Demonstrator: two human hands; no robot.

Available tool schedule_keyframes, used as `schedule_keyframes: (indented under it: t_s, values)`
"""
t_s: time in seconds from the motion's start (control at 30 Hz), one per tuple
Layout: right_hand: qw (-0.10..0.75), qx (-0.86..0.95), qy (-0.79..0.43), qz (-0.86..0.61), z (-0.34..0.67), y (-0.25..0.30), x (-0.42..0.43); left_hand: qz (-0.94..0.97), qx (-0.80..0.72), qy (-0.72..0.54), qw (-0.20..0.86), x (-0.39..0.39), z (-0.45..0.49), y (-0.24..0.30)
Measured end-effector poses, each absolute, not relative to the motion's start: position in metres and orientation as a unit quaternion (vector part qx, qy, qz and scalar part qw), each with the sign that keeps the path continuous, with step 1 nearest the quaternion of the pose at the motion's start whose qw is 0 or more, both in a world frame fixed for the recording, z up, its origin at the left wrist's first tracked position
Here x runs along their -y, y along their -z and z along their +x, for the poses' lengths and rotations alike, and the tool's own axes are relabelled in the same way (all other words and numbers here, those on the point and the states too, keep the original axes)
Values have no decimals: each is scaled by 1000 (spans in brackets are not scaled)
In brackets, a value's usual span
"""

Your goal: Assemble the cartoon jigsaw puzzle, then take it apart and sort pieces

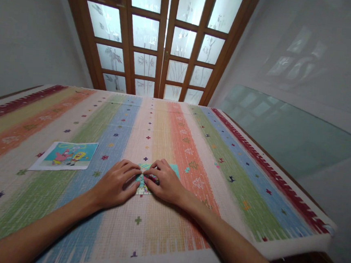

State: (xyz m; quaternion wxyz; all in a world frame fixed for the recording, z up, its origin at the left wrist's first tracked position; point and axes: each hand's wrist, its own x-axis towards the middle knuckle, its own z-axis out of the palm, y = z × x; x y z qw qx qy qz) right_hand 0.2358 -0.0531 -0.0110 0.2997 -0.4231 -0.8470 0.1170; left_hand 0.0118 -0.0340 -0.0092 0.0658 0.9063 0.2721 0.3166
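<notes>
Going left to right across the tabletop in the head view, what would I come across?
Cartoon picture sheet, left hand, right hand, loose teal puzzle piece, small pink-and-teal bit.

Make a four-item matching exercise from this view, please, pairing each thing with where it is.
Things:
1. Printed picture
2. Jigsaw puzzle
3. Loose teal piece
4. Wooden doors

Places:
A. On an orange stripe, just right of the right hand
B. Beyond the far edge of the striped tablecloth
C. Under the fingers of both hands
D. Out to the left of the left hand, lying flat

Right pairs: 1-D, 2-C, 3-A, 4-B
</notes>
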Motion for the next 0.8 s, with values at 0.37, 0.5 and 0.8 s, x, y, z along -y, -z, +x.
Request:
schedule_keyframes:
  t_s: [0.37,0.5,0.8]
  values:
    - [299,845,-143,-419,233,13,54,907,-271,-313,69,34,12,9]
    - [304,846,-131,-419,231,16,55,906,-272,-315,71,34,12,8]
    - [269,877,-44,-395,236,9,55,907,-270,-317,61,34,11,9]
